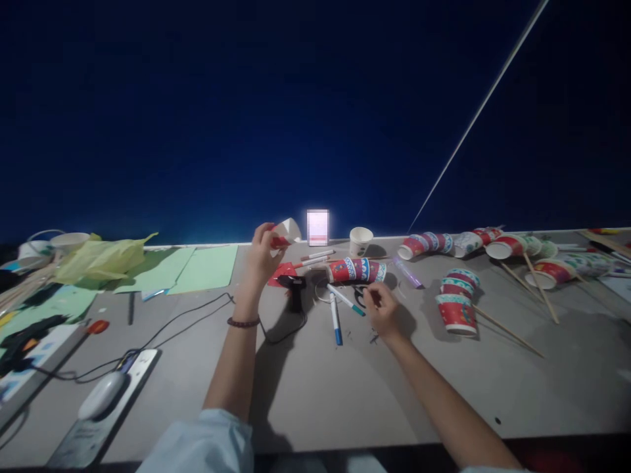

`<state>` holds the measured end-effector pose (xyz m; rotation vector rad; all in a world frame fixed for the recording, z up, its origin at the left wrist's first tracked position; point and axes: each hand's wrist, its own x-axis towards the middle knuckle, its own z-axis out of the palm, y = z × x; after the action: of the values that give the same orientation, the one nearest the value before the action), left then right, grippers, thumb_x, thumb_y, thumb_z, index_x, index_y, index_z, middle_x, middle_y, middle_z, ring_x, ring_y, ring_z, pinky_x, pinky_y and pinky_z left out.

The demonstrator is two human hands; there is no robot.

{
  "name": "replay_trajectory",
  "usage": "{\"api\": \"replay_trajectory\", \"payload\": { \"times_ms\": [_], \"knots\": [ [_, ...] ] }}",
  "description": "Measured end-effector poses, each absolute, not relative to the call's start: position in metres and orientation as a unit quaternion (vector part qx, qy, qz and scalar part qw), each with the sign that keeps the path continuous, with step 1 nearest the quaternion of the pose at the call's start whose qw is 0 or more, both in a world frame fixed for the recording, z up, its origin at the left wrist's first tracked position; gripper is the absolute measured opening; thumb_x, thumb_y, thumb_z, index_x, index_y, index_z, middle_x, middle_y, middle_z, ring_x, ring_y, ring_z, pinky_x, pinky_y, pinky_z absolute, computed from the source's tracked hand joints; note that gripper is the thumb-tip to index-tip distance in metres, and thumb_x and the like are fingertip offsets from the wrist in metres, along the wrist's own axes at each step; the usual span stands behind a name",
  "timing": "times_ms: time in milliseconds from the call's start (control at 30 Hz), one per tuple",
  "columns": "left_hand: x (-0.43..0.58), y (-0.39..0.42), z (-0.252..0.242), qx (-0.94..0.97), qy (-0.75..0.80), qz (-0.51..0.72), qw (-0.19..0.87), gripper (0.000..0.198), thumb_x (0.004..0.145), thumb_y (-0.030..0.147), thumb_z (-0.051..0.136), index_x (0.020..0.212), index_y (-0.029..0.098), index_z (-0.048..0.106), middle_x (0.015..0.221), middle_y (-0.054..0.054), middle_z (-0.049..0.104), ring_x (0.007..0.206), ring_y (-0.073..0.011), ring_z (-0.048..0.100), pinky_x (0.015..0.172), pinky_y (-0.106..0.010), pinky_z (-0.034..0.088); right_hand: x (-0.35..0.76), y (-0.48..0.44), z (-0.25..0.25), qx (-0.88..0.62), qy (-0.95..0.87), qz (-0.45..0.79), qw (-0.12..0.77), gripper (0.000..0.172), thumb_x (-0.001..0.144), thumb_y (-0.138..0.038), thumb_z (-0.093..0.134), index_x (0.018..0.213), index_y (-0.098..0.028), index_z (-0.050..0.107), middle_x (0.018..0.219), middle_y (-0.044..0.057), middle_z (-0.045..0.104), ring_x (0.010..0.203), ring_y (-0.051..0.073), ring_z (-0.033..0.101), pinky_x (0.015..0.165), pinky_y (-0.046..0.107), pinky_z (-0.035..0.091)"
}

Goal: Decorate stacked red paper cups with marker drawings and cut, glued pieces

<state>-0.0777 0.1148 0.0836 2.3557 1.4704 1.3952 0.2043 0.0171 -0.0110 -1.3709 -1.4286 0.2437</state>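
Note:
My left hand is raised above the table, closed on a paper cup that is tilted with its pale side to the right and red showing by the fingers. Over the table's middle, my right hand has its fingers curled together; whether anything is in them is hidden. Just left of those fingers lie black scissors handles. Behind the hand a row of nested patterned paper cups lies on its side. Markers with blue and teal caps lie to its left. A white paper cup stands upright farther back.
A black corded tool lies below my left hand by red paper. Cup stacks with sticks lie on the right, near a purple tube. Green paper, a yellow bag, a power strip and a white mouse are left.

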Motion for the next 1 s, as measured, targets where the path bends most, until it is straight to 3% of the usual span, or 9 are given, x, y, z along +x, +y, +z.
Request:
{"api": "replay_trajectory", "payload": {
  "times_ms": [200,367,467,567,667,767,1000],
  "knots": [
    [-0.054,0.089,0.109,0.809,0.431,0.382,0.113,0.045,0.073,0.029,0.070,0.114,0.022,0.051,0.111,-0.009,0.059,0.103,-0.0249,0.056,0.088,-0.038,0.046,0.195,0.015,-0.012,-0.575,-0.710,0.084,0.399,0.018,0.086,-0.027,0.044,0.084,-0.022,0.061,0.079,0.003,0.064,0.068,0.016,0.055,0.066,0.026,0.041],
    [-0.054,0.083,0.115,0.811,0.446,0.361,0.113,0.043,0.073,0.033,0.071,0.110,0.021,0.053,0.109,-0.008,0.059,0.098,-0.0241,0.057,0.079,-0.034,0.048,0.187,0.009,-0.012,-0.584,-0.751,0.043,0.304,0.024,0.083,-0.029,0.052,0.061,-0.022,0.057,0.059,0.000,0.054,0.061,0.015,0.052,0.056,0.026,0.032],
    [-0.057,0.083,0.114,0.807,0.467,0.346,0.109,0.041,0.078,0.031,0.067,0.114,0.021,0.052,0.114,-0.009,0.055,0.092,-0.0205,0.058,0.071,-0.029,0.049,0.188,0.009,-0.010,-0.605,-0.736,0.026,0.304,0.025,0.082,-0.029,0.052,0.058,-0.022,0.054,0.058,-0.001,0.053,0.060,0.014,0.051,0.054,0.026,0.029],
    [-0.061,0.084,0.114,0.801,0.479,0.345,0.105,0.043,0.078,0.031,0.066,0.118,0.023,0.051,0.121,-0.009,0.051,0.084,-0.0174,0.059,0.064,-0.027,0.049,0.200,0.015,-0.007,-0.633,-0.698,0.015,0.334,0.015,0.078,-0.022,0.051,0.064,-0.022,0.056,0.064,0.000,0.057,0.064,0.015,0.052,0.056,0.026,0.032],
    [-0.066,0.084,0.114,0.797,0.477,0.356,0.101,0.042,0.079,0.032,0.065,0.118,0.024,0.052,0.120,-0.008,0.052,0.085,-0.0183,0.059,0.065,-0.028,0.050,0.213,0.021,-0.006,-0.640,-0.676,0.014,0.364,0.009,0.073,-0.017,0.051,0.074,-0.022,0.058,0.072,0.000,0.060,0.073,0.016,0.055,0.062,0.025,0.036],
    [-0.072,0.084,0.115,0.789,0.488,0.358,0.107,0.048,0.078,0.037,0.066,0.122,0.024,0.050,0.119,-0.009,0.055,0.084,-0.0193,0.060,0.065,-0.029,0.049,0.216,0.022,-0.007,-0.663,-0.669,0.000,0.336,0.011,0.073,-0.017,0.050,0.076,-0.022,0.059,0.075,0.001,0.062,0.077,0.018,0.056,0.062,0.026,0.036],
    [-0.078,0.090,0.107,0.735,0.512,0.405,0.181,0.049,0.073,0.040,0.071,0.115,0.022,0.053,0.093,-0.006,0.063,0.070,-0.0179,0.059,0.055,-0.026,0.045,0.208,0.018,-0.015,-0.660,-0.709,-0.016,0.249,0.017,0.081,-0.014,0.050,0.091,-0.021,0.062,0.095,0.007,0.067,0.090,0.023,0.056,0.071,0.030,0.039]
  ]
}}
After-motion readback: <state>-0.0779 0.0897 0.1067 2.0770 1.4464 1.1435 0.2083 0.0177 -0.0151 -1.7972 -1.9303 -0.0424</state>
